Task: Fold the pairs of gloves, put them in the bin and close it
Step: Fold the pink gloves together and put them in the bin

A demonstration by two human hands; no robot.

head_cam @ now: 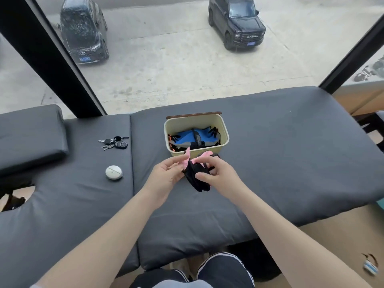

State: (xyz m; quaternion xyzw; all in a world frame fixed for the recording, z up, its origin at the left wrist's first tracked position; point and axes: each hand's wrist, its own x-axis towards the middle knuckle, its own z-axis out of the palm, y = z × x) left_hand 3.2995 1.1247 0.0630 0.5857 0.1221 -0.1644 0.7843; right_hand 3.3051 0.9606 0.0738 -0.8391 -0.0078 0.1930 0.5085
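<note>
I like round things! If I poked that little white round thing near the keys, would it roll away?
Probably not. The white round case looks flattish and lies on its broad side, so it would likely slide. The padded table looks soft and might slow it.

Bin (222,142) mouth open, half filled; keys (113,142), round case (113,172) well left; padding right bare.

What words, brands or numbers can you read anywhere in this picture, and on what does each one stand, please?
"HAVAL": on the grille of the black SUV outside the window.
Blue plate on that SUV: too blurred to read.
Blue plate on the dusty dark car: too blurred; a four-ring badge sits above it.
Strap print on the blue gloves in the bin: too small.
</note>
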